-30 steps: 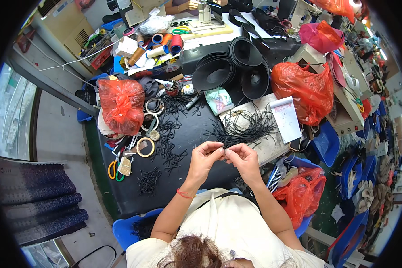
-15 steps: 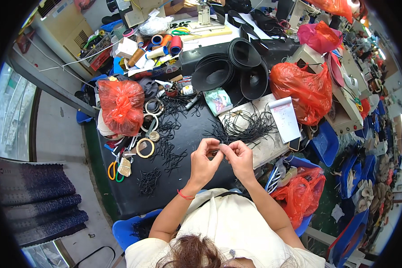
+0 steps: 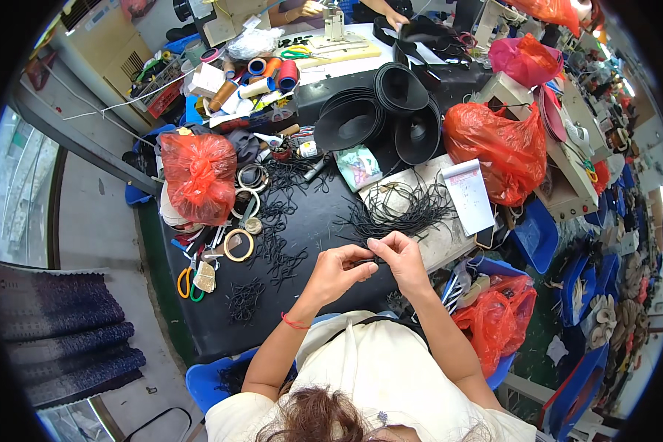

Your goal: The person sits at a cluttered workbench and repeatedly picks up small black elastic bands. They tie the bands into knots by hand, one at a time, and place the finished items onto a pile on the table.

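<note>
Black cords [image 3: 409, 214]: in several groups on the black table [image 3: 325, 219]. Fullest tangle in front of the hands, lapping over a pale board; probably parked there for short reach.
Scissors [image 3: 191, 272]: left edge of table, handles toward the wearer. Off to the side, likely to leave the middle free, yet easy to grab.
Knotted red bag [image 3: 197, 177]: behind the scissors, left edge. Tied at top, presumably so contents don't spill.
Tape roll [image 3: 240, 257]: flat on the table, just right of the scissors, more rolls behind it. Flat = won't roll away.
Small clump [image 3: 244, 300]: dark cords, nearer the wearer, apart from the rest. Looks like a separate lot; can't confirm.
Loose trail [image 3: 274, 221]: cord lengths strewn between the rolls and the hands. Spread rather than heaped, perhaps to limit snagging.
Left hand [image 3: 340, 274]: raised over the near table, fingers curled, gap behind thumb. Can't tell if the tips close on anything.
Right hand [image 3: 403, 264]: meets left at the fingertips, thumb and forefinger bunched. Can't tell what's pinched; too small. Two-hand fingertip pose suits something tiny.
Pale board [image 3: 440, 247]: under the main tangle; light backing likely makes dark cord easier to see.
Notepad [image 3: 468, 199]: on the board's right side, face up, so readable at a glance.
</note>
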`<action>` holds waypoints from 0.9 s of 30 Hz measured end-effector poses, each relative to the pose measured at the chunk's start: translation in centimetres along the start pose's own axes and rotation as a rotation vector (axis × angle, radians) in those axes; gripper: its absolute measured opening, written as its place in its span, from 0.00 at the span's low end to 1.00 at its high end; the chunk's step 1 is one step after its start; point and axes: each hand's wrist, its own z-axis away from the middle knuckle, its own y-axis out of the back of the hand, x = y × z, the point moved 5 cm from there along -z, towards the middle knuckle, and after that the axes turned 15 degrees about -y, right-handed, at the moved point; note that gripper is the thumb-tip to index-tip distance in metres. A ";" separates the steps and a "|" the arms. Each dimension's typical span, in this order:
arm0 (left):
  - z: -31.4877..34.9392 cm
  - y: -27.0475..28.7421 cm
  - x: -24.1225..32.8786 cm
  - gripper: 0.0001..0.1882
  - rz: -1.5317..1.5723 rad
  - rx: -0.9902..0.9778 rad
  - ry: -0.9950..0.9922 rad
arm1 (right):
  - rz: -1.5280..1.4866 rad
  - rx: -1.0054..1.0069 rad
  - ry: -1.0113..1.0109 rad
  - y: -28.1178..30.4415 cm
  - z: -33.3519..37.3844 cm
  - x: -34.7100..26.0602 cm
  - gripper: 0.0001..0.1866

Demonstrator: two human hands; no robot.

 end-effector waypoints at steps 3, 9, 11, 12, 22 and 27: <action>0.1 -0.5 0.2 0.12 -0.017 -0.024 0.032 | -0.026 0.101 0.014 0.3 -0.2 0.8 0.11; 0.2 0.4 0.5 0.12 0.032 -0.018 0.031 | -0.020 0.051 -0.266 1.3 0.8 0.3 0.15; 0.2 0.5 0.4 0.11 -0.012 -0.053 0.019 | 0.091 -0.034 -0.167 0.6 1.3 0.3 0.13; 0.1 0.4 0.4 0.11 -0.032 -0.071 0.014 | 0.136 -0.058 -0.091 0.2 1.6 0.2 0.12; 0.7 -0.8 0.1 0.08 0.157 0.039 0.054 | -0.037 0.023 0.095 -0.2 1.6 0.8 0.16; 1.5 -2.2 -1.5 0.08 -0.058 0.135 -0.055 | -0.229 0.166 0.058 0.7 0.3 1.9 0.18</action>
